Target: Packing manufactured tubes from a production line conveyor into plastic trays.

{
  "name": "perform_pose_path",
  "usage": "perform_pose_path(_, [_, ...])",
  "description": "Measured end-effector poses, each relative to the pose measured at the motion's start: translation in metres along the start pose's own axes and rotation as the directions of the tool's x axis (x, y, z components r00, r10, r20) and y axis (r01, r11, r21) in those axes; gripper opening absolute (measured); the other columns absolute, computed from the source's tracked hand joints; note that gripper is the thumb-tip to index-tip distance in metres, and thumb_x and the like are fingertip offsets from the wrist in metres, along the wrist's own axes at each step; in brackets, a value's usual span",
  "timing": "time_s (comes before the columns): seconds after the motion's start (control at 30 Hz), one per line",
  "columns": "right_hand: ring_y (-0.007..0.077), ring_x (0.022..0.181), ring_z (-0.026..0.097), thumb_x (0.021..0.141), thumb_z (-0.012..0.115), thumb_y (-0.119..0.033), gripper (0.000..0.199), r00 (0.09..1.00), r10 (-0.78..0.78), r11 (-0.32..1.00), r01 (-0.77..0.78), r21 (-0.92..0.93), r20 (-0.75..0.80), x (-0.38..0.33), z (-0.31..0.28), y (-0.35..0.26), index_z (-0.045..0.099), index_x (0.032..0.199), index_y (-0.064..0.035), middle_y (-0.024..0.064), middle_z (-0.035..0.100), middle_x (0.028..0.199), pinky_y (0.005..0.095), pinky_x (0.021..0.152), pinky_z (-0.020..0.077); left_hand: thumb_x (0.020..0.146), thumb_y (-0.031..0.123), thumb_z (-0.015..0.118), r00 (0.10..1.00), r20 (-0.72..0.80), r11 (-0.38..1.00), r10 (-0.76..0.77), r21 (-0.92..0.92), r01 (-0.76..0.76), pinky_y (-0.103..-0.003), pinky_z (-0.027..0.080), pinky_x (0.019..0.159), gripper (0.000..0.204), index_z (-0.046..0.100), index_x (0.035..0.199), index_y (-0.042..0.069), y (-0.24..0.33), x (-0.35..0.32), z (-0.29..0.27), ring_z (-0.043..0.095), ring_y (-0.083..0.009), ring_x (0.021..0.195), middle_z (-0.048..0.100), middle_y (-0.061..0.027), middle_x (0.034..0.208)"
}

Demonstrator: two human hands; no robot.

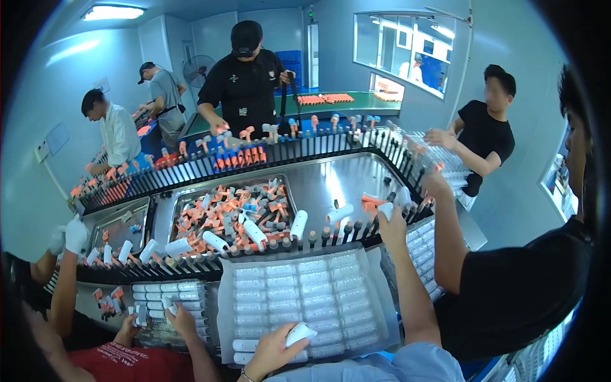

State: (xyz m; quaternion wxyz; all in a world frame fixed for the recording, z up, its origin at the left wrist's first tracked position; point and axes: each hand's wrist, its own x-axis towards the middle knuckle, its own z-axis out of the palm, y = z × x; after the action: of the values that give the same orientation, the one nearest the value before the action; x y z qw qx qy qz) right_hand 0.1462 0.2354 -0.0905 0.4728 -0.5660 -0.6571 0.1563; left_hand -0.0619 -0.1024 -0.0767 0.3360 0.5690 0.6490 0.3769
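White shell (301,333) in your left hand (272,353), pale piece (386,210) in your right hand (393,229)

Nearest you, your left thumb and fingers close around the white shell above the near edge of a lined tray (387,312), which carries rows of white pieces (312,293). To your left, a co-worker in a red shirt (137,364) holds small white parts (139,316) in both hands. Farther out, your right arm stretches past the tray to the black rack (191,274) with its upright pegs. Your right fingers are narrowed on the pale piece, just beside an orange-and-grey part (374,202); you cannot tell whether the two are joined. On your right, a co-worker in a black sleeve (509,290) reaches toward the same rack. Inside its loop, a metal pan (184,202) is heaped with orange and grey parts (232,213). Beyond the far pegs, a person in a black cap (245,89) stands near a green table (289,111) bearing orange pieces (324,99).
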Motion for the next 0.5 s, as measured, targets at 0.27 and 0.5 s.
perform_pose_path(0.27, [0.045,0.085,0.061,0.079,0.054,-0.022,0.045,0.926,-0.005,0.972,0.094,-0.215,0.379,0.023,0.054,-0.034,0.045,0.116,0.0031,0.0304,0.062,0.088,0.0504,0.076,0.0472,0.082,0.036,0.066,0.999,-0.001,0.999,0.036,0.003,-0.036,-0.037,0.05,0.069,0.044,0.056,0.113,0.006,-0.007,-0.005,-0.001,0.063,-0.0348,0.084,0.065,-0.0168,0.093])
perform_pose_path(0.5, [0.0453,0.084,0.06,0.085,0.052,-0.022,0.046,0.786,-0.196,0.897,0.385,-0.217,0.586,-0.015,0.069,-0.065,0.039,0.123,-0.0012,0.0279,0.063,0.088,0.0536,0.073,0.046,0.083,0.035,0.064,0.996,0.026,0.996,0.085,0.034,-0.086,-0.037,0.049,0.067,0.046,0.053,0.116,0.005,-0.006,-0.011,-0.009,0.063,-0.0339,0.082,0.065,-0.0174,0.091])
